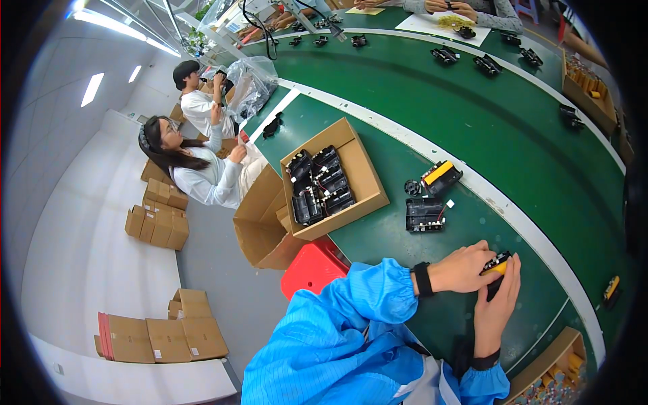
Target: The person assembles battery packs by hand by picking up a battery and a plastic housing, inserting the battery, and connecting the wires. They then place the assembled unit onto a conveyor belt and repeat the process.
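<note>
At the near right of the green table (378,253), my left hand (462,268) and my right hand (498,307) are closed round a black plastic housing with a yellow insert (497,264). Fingers from both sides cover much of it. Just beyond my left hand lies a black housing with a thin red wire and white plug (425,215). Behind that sits a black housing with a yellow block (442,177), and a small round black part (412,187) rests beside it.
An open cardboard box (364,196) holds several black housings, left of my hands. Another carton (260,229) and a red stool (312,270) stand beside it. A box of yellow cylinders (557,364) is at lower right. Co-workers sit left and across the green belt (405,88).
</note>
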### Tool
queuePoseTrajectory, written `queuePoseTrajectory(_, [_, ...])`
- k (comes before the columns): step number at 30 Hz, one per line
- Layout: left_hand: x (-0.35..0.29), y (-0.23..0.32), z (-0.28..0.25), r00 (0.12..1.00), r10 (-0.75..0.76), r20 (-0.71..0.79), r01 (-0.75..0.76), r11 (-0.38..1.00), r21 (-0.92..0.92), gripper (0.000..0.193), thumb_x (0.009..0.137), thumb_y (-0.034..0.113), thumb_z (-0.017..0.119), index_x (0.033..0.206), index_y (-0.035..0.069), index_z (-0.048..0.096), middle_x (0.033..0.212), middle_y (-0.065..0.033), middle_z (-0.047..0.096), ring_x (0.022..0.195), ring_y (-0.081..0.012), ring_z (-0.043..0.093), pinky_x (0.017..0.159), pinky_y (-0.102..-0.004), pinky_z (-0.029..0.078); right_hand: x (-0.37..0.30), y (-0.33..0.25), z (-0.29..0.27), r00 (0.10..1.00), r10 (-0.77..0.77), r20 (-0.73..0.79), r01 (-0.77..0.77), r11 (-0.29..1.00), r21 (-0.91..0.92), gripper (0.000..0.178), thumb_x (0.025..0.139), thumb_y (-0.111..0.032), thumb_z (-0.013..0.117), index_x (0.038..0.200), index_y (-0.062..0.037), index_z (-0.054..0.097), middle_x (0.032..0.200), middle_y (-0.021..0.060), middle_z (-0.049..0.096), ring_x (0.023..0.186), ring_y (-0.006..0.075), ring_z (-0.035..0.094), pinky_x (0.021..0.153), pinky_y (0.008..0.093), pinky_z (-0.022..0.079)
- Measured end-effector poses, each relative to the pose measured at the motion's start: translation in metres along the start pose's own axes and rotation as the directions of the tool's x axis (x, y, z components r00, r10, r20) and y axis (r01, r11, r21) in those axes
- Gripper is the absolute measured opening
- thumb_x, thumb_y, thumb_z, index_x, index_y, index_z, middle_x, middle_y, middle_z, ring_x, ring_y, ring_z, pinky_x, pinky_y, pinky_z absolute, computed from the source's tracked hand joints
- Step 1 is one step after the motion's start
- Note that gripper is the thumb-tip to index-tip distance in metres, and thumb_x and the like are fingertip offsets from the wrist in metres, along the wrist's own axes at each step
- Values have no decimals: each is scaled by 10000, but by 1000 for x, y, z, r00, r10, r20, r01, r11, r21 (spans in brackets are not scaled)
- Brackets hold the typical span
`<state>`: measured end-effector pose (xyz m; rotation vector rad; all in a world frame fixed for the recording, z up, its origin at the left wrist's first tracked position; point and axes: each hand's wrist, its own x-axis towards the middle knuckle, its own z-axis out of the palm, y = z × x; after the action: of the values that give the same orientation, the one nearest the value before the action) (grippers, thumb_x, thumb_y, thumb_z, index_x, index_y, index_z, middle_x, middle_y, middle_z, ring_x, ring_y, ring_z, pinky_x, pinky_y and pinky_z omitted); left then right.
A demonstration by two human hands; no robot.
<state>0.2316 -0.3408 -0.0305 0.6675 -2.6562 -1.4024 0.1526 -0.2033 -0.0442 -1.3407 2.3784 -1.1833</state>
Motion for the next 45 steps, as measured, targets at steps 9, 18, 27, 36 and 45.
queuePoseTrajectory(9, [21,-4,23,997,-6,-74,13,996,86,332,780,254,691,968,-16,654,886,-216,631,833,-409,626,732,-456,519,-3,14,9,996,-53,-76,47,996,-76,692,754,41,647,1399,19,398,1435,248,417,1277,418,428,1045,460,381])
queuePoseTrajectory(18, [33,-3,-22,991,-84,107,53,963,263,349,772,214,760,997,-23,637,801,-149,685,737,-200,668,659,-335,520,-19,-22,-71,999,-20,27,19,998,57,536,745,-101,749,1221,16,532,1290,248,520,1176,435,505,998,485,425])
queuePoseTrajectory(27, [94,26,-23,952,-32,304,-80,934,348,342,733,284,729,737,-50,652,594,-116,632,535,-189,625,544,-340,500,-78,21,-222,913,321,-252,-403,810,-427,350,727,-113,756,1061,-44,675,1078,158,646,1053,368,548,912,434,452])
queuePoseTrajectory(36, [232,13,-27,991,-114,64,94,961,259,456,725,400,727,761,-53,692,717,-187,690,708,-283,705,682,-383,549,-79,73,-209,940,309,-148,-318,629,-710,236,720,-130,765,907,-20,671,1029,139,625,1014,340,536,878,438,427])
queuePoseTrajectory(45, [268,19,-73,939,-221,264,89,897,434,520,779,460,756,893,-46,720,689,-107,674,595,-185,639,588,-332,536,-93,59,-218,700,470,-537,-439,877,195,173,801,-52,713,936,7,623,840,52,577,759,151,530,632,260,406])
